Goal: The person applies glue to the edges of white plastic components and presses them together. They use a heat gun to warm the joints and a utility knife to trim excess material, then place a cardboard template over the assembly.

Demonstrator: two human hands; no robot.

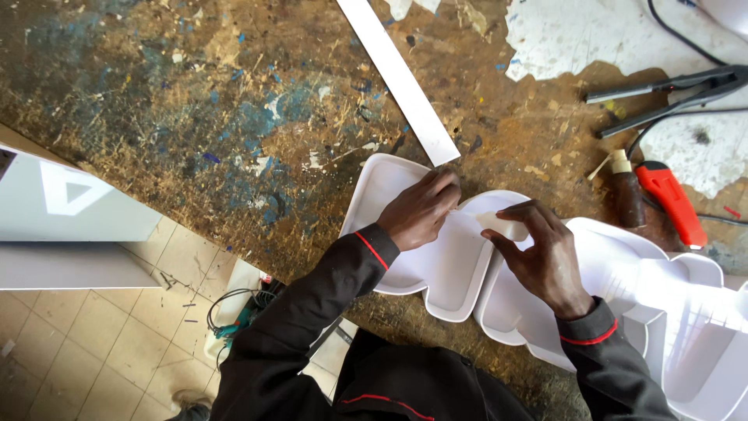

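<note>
The white moulded shell, a shallow tray-like form with curved upright walls, lies on the worn surface at its near edge. The left hand presses closed fingers against the shell's wall at an inward bend. The right hand pinches a small white strip piece at the same bend. A long white strip lies unused beyond. Judged: the fitting at this bend is in progress; the further sections at right show no work in hand.
</note>
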